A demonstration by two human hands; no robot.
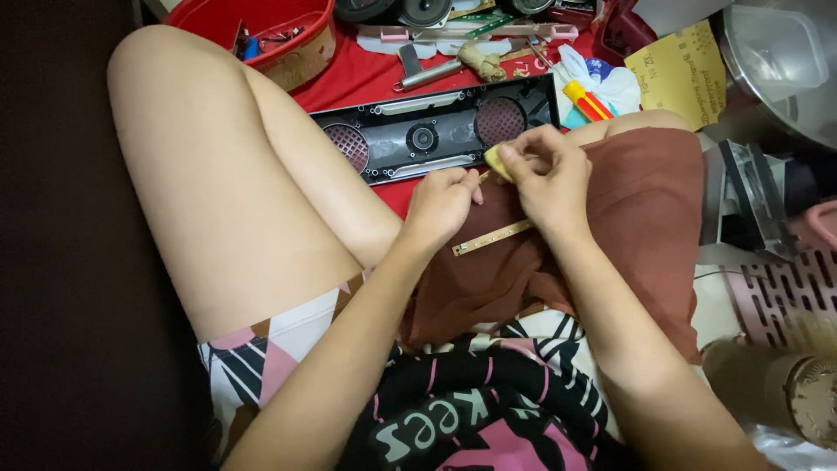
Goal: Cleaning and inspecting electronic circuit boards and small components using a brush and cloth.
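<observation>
Head view: left hand (442, 202) pinching one end of thin, stiff, probably fragile circuit strip (493, 237), right hand (547, 174) gripping soft yellow sponge (494, 159); best held by edges.

Bare arms, patterned clothes

Black top (488, 410) with pink-and-white lettering; beside it, shorts (261, 358) in pink, white, black and brown leaf shapes.

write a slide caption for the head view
Both hands, left and right, work a narrow strip beside a black speaker panel.
</observation>
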